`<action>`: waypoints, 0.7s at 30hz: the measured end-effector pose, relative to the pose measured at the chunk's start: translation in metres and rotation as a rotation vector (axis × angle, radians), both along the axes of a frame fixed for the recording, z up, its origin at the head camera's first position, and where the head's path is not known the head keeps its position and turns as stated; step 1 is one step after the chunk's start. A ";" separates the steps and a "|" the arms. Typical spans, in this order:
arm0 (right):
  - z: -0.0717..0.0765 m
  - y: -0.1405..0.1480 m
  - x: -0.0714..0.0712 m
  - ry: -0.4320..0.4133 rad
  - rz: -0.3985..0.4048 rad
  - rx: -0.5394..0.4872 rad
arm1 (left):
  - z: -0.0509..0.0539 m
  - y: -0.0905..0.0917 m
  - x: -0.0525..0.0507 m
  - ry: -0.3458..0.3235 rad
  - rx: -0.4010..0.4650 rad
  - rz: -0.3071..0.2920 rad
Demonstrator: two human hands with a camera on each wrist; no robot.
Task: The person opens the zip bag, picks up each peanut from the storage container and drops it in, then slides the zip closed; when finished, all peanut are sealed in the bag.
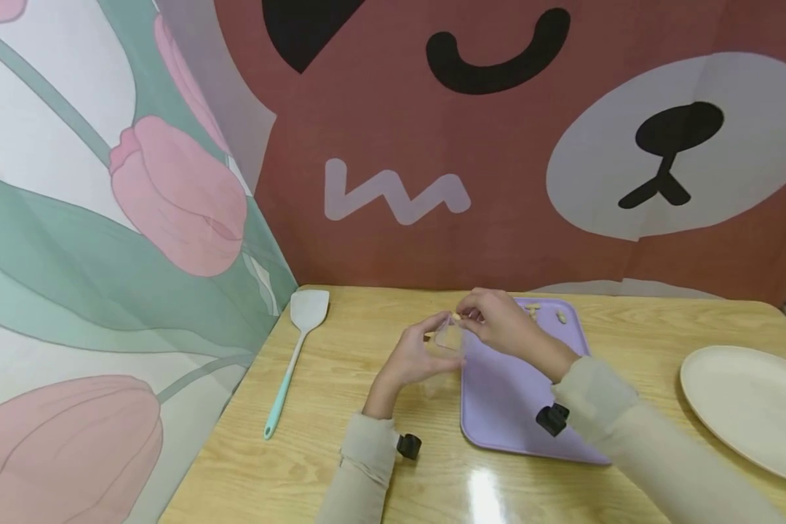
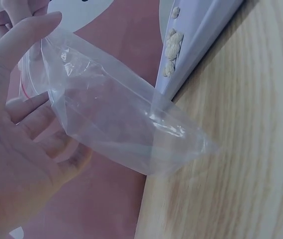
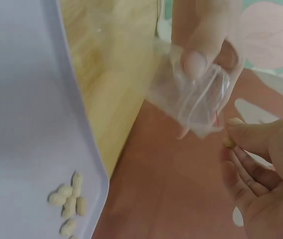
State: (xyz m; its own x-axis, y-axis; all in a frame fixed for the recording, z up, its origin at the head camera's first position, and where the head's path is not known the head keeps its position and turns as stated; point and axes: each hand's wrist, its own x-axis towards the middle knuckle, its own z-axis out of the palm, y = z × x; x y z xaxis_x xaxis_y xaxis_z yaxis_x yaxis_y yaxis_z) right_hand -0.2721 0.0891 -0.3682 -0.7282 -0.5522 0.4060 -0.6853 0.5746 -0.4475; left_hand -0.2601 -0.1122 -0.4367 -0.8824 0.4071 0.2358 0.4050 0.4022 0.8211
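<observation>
A clear plastic zip bag (image 2: 116, 109) with a red line near its mouth hangs from my left hand (image 1: 414, 356), just left of the purple tray. The thumb lies along the bag's rim and the fingers spread behind it, so its mouth gapes. Between thumb and fingertips, my right hand (image 3: 265, 174) pinches a peanut (image 3: 229, 142) right beside that mouth. Several unshelled peanuts (image 3: 69, 201) lie at the far end of the purple tray (image 1: 511, 407). In the left wrist view, no peanuts show inside the bag.
A white spatula with a mint handle (image 1: 282, 397) lies on the wooden table (image 1: 236, 466) at the left. Toward the right edge sits a cream oval plate (image 1: 753, 407). Printed cloth (image 1: 380, 131) hangs behind the table and along its left side.
</observation>
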 end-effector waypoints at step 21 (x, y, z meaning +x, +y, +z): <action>-0.003 -0.013 0.008 -0.035 0.046 0.008 | -0.002 -0.001 -0.001 0.018 0.018 0.019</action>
